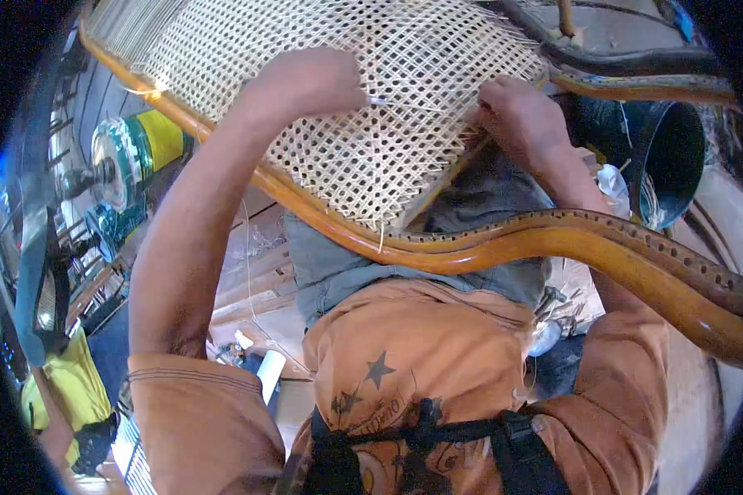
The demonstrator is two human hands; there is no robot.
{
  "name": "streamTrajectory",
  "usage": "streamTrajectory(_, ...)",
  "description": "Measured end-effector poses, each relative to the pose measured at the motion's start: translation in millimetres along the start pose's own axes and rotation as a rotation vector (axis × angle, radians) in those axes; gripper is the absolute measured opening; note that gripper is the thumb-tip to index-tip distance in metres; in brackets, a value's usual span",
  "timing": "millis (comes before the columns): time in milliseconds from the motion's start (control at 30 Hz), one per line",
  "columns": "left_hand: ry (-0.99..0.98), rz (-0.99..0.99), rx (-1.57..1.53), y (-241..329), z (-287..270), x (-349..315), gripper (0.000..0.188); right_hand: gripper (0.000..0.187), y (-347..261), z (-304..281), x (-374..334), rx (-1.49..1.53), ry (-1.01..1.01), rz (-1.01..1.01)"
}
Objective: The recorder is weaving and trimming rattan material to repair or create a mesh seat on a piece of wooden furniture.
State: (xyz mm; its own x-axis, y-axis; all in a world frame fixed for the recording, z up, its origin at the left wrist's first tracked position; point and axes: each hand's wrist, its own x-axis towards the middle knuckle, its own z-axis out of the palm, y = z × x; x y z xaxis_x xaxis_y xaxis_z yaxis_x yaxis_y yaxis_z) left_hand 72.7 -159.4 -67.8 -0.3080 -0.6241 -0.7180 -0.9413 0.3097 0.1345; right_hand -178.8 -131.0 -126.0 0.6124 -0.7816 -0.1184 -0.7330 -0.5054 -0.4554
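A pale woven cane panel [305,157] lies across my lap, set in a curved, varnished wooden frame [462,254] with a row of drilled holes along one side. My left hand [322,81] is closed in a fist over the middle of the weave. A small white tip [377,101] shows beside its fingers, with a thin pale strand running rightward from it. At the panel's right edge my right hand [524,114] has its fingers curled in, and whatever they pinch is hidden. One cane end [380,239] sticks out over the frame at the near corner.
A green and yellow tin [144,153] stands at the left. To the right is a dark, open cylindrical container [673,161]. Dark curved wooden pieces [636,62] lie at the upper right. Yellow cloth [74,388] is at the lower left. A long thin strand hangs beside my left leg.
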Motion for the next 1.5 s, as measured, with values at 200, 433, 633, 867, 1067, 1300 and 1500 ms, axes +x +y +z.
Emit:
streamTrajectory(200,0.218,0.044,-0.350,1,11,-17,0.037,0.015,20,5,-41,-0.071,-0.062,0.037)
streamTrajectory(433,0.302,-0.034,-0.627,30,41,-7,0.028,0.016,5,-6,-40,-0.175,-0.167,0.066)
streamTrajectory(633,0.204,-0.072,-0.843,48,38,-1,0.027,0.014,9,7,-43,-0.033,-0.089,0.091)
streamTrajectory(867,0.397,0.025,-0.896,47,41,0,0.023,0.013,46,-21,-62,0.134,-0.063,-0.026)
streamTrajectory(1067,-0.163,0.116,-1.389,56,23,17,0.021,0.009,76,-59,-66,-0.067,-0.450,0.423)
streamTrajectory(1300,-0.067,-0.041,-0.653,21,13,2,0.026,0.007,94,-26,-53,0.158,-0.026,0.159)
streamTrajectory(1500,0.049,-0.191,-0.659,-37,19,-48,0.024,0.009,59,-2,-14,0.053,-0.040,0.029)
